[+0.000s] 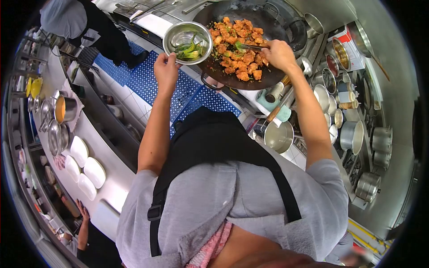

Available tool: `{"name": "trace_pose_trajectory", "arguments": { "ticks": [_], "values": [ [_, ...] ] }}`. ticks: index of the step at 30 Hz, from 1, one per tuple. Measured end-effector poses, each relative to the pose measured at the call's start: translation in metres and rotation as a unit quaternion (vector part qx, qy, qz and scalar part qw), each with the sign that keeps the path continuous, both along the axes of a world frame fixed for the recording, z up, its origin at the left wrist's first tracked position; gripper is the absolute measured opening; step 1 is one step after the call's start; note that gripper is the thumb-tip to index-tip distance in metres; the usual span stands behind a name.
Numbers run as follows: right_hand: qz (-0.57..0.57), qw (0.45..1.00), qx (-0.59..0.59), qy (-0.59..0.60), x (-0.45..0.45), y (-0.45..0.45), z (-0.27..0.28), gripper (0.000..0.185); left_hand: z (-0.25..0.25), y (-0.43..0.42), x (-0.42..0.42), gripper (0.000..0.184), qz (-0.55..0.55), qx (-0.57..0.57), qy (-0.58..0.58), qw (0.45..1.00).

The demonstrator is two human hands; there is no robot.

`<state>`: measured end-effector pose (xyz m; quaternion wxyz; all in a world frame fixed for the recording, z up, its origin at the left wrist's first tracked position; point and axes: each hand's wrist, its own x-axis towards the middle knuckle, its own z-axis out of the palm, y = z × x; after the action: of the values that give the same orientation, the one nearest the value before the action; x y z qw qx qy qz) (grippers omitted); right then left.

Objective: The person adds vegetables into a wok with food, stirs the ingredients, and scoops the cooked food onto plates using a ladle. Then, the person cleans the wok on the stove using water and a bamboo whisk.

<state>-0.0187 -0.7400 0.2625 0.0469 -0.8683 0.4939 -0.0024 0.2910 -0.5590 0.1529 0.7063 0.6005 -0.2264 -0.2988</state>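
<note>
My left hand (167, 68) grips the rim of a steel bowl (169, 50), which holds green leafy pieces (191, 50) and is tilted at the left edge of a large dark wok (250, 84). Browned, glazed chunks of food (241, 47) are spread across the wok, with bits of green among them. Over the wok's right side, my right hand (279, 54) is closed on tongs (255, 47). Their tips reach a green piece (238, 45) on top of the food.
White plates (94, 173) and a pot of orange liquid (66, 108) sit on the left counter (117, 183). Another person (78, 22) stands at upper left; a co-worker's hand (83, 210) rests at lower left. Pots (351, 136) and a ladle (305, 66) crowd the right.
</note>
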Motion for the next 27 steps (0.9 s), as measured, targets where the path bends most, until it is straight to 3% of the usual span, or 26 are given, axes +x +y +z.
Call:
{"name": "trace_pose_trajectory", "arguments": {
  "ticks": [4,5,7,9,12,16,18,20,22,27],
  "values": [
    [0.021,0.998,-0.032,-0.051,-0.014,0.027,0.067,0.028,0.006,-0.018,-0.012,0.032,-0.007,0.122,-0.178,0.976],
    [0.026,0.996,-0.044,-0.072,-0.013,0.036,0.083,0.028,-0.01,-0.031,-0.013,0.034,0.014,0.095,-0.264,0.96],
    [0.034,0.99,-0.069,-0.115,-0.014,0.05,0.103,0.028,-0.03,-0.051,-0.025,0.031,0.019,0.092,-0.323,0.942],
    [0.062,0.987,-0.075,-0.126,-0.013,0.057,0.106,0.031,-0.016,-0.061,-0.047,0.028,-0.073,0.082,-0.097,0.989],
    [0.07,0.983,-0.079,-0.154,-0.015,0.062,0.103,0.034,-0.007,-0.07,-0.068,0.022,-0.117,0.026,0.025,0.992],
    [-0.005,0.958,-0.085,-0.275,-0.026,0.065,0.104,0.032,-0.015,-0.08,-0.075,0.02,-0.169,0.005,0.239,0.956],
    [0.026,0.959,-0.07,-0.273,-0.032,0.057,0.079,0.031,-0.02,-0.088,-0.078,0.023,-0.189,0.008,0.319,0.929],
    [0.064,0.965,-0.082,-0.242,-0.031,0.055,0.058,0.029,-0.019,-0.076,-0.08,0.023,-0.18,0.006,0.294,0.939],
    [0.069,0.956,-0.036,-0.284,-0.02,0.054,0.049,0.029,-0.016,-0.071,-0.078,0.021,-0.151,-0.014,0.305,0.94],
    [0.147,0.952,-0.008,-0.268,0.02,0.067,0.046,0.032,-0.01,-0.038,-0.069,0.018,-0.06,-0.014,0.147,0.987]
  ]
}}
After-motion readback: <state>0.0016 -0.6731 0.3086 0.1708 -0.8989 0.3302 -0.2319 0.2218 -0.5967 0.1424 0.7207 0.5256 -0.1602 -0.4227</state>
